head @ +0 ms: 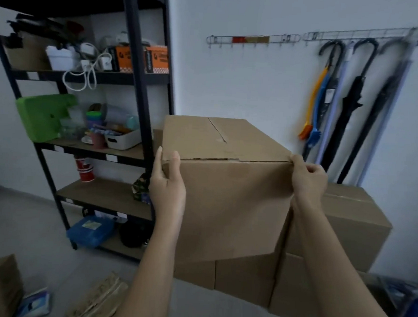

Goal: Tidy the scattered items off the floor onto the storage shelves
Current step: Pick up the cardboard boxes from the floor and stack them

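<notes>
- Closed cardboard box (231, 184) tilted, gripped at both upper near corners: left hand (168, 187) on left edge, right hand (308, 179) pinching right corner.
- Resting on stacked boxes (345, 230) beside black shelving unit (143, 100).
- Umbrellas (353, 106) hanging on white wall.

Big cardboard box (226, 184) fills the middle, tilted, resting on stacked boxes (244, 280) below it; both hands clamp its near top corners, left hand (168, 187), right hand (308, 179). Left of box: shelf rack (142, 105) post just beside it, narrow gap. Rack's second shelf up (103, 188) mostly bare, red cups (86, 169) at its left end. Right of box: another carton (353, 223), umbrellas (347, 113) on wall behind. Floor below-left open, w/ flat packets (96, 298) lying there.
</notes>
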The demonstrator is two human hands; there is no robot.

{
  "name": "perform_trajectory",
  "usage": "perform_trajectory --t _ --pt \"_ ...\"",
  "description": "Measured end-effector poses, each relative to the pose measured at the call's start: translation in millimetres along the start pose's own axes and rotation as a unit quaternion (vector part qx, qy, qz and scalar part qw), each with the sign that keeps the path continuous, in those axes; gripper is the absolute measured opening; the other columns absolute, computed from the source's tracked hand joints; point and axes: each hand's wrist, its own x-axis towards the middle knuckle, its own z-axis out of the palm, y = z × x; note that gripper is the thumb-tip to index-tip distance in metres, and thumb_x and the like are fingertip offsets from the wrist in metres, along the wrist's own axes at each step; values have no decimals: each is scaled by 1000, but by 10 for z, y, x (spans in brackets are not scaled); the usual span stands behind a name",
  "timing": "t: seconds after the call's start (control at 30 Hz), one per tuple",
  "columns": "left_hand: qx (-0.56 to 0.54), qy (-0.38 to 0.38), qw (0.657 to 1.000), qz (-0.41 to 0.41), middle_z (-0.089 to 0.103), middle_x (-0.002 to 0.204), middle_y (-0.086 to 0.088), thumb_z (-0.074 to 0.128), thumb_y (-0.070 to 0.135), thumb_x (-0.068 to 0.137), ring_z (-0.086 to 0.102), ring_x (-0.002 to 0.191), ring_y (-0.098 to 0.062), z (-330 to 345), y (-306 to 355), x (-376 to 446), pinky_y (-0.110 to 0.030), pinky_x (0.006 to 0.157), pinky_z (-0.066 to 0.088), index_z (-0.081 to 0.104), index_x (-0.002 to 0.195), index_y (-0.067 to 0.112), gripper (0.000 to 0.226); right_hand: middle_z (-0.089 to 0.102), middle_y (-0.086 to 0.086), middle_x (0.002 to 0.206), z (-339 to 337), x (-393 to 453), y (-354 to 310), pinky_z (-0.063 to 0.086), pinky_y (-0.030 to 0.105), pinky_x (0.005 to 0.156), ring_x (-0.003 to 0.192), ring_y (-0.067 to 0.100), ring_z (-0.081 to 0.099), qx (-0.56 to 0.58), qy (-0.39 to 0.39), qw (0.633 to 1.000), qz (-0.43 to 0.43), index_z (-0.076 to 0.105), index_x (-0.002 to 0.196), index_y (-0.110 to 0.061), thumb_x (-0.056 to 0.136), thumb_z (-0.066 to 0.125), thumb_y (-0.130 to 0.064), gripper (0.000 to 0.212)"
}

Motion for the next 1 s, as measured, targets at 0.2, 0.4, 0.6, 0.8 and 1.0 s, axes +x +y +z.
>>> perform_trajectory --t 0.2,0.4,0.6,0.8,1.0 --pt "-40 -43 998 -29 50 131 17 47 48 98 45 126 -7 642 -100 -199 -28 102 38 39 145 37 50 58 1 90 -436 470 17 39 30 70 84 17 53 -17 52 999 -3 56 89 -12 84 67 -42 32" --pt "-22 -75 995 -62 52 112 24 46 48 99 50 115 -5 1119 -500 -93 -34 103 41 38 146 37 50 61 4 93 -532 878 294 38 27 62 80 15 55 -31 84 996 -2 59 92 -10 85 68 -40 32" --pt "-3 -79 995 -59 52 141 11 44 56 96 47 131 -11 1510 -890 168 -42 110 39 37 146 39 54 59 1 88 -362 1350 570 38 27 67 76 11 52 -67 80 995 -1 60 95 -8 88 68 -38 31" --pt "24 -81 996 5 30 157 15 37 69 91 32 143 -11 1916 -1172 278 -47 114 34 30 148 43 62 57 2 87 -135 1972 825 39 30 70 80 16 51 -85 72 994 18 60 93 -7 91 63 -39 31" --pt "33 -124 990 53 -1 164 10 35 64 93 -3 151 -10 2341 -1419 -127 -48 120 20 24 151 34 67 53 1 101 -43 2525 876 40 31 82 98 18 49 -63 27 996 47 51 110 -12 94 57 -46 38"
